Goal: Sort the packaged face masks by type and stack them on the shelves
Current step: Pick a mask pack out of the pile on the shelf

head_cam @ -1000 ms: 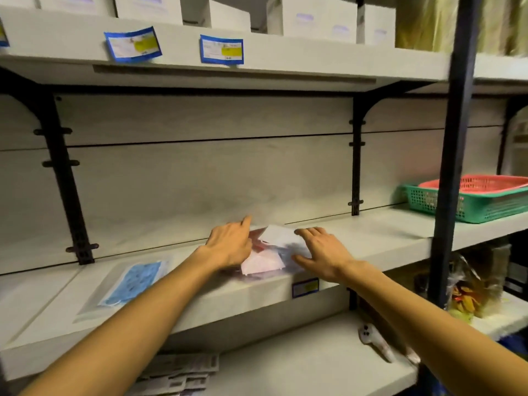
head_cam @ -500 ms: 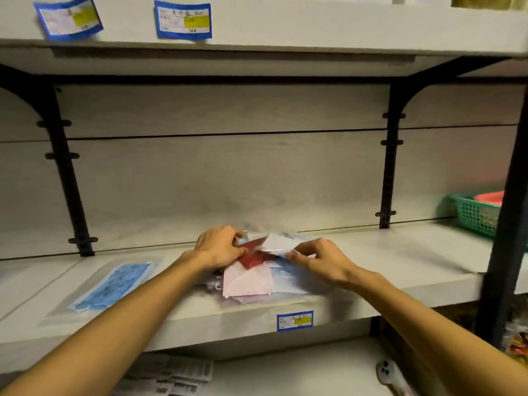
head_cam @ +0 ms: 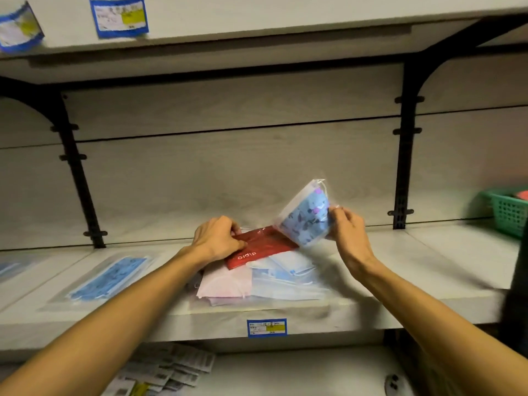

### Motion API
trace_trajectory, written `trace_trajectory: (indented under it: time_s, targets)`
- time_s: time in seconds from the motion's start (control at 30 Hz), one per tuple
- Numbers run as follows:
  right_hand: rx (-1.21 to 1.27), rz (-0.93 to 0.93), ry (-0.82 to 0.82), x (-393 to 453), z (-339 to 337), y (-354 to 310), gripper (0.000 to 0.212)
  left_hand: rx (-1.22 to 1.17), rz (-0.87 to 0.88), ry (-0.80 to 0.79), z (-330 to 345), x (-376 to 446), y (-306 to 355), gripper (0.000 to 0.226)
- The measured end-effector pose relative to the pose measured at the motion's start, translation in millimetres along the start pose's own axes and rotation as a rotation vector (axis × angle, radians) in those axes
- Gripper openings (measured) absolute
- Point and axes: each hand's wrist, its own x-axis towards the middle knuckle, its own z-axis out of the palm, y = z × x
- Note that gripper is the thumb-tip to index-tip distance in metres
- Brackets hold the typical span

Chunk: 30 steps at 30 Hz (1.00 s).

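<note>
Right hand (head_cam: 347,232) pinches the patterned blue mask packet (head_cam: 307,217) by its edge, lifted clear of the mixed pile (head_cam: 274,277) — likely to read its type. Left hand (head_cam: 217,238), fingers curled, pins the red packet (head_cam: 261,247) on the shelf (head_cam: 414,261), steadying the pile.

Green mesh basket (head_cam: 510,214) at 3 o'clock, far right edge, something red inside, blurred. Two blue-bordered labels with yellow patches on the upper board's front edge at 11 o'clock: one (head_cam: 119,17) whole, the other (head_cam: 18,28) cut by the left edge. A third blue-bordered label (head_cam: 267,327) just below centre at 6 o'clock. Black bracket upright (head_cam: 75,164) at 9 o'clock, another black upright (head_cam: 405,144) at 2 o'clock, both against the pale wood-grain back panel (head_cam: 228,167). Loose printed paper slips (head_cam: 168,370) heaped at 7 o'clock on the lowest level. Small grey round object (head_cam: 394,382) at 5 o'clock, too blurred to identify.
</note>
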Motion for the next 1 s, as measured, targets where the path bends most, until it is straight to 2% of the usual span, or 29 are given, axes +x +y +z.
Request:
trace_trajectory:
  time_s: [0.17, 0.3, 0.47, 0.6, 0.83, 1.0]
  targets:
    - [0.149, -0.01, 0.043, 1, -5, -7, 0.013, -0.209, -0.115, 0.088, 1, -8, 1, 0.009]
    - [0.237, -0.058, 0.022, 1, 3, -26, 0.007, -0.509, -0.212, 0.12, -13, -13, -12, 0.022]
    - [0.295, -0.011, -0.03, -5, 31, -50, 0.018, -0.805, -0.281, 0.127, -43, -30, -38, 0.04]
    - [0.298, 0.038, -0.098, -26, 69, -55, 0.02, -0.846, -0.281, 0.077, -66, -63, -68, 0.048]
    - [0.268, 0.097, -0.232, -82, 158, -60, 0.025, -0.812, -0.32, 0.091, -110, -132, -138, 0.018]
    - [0.215, 0.094, -0.399, -138, 231, -71, 0.028, -0.822, -0.367, 0.052, -137, -179, -212, 0.02]
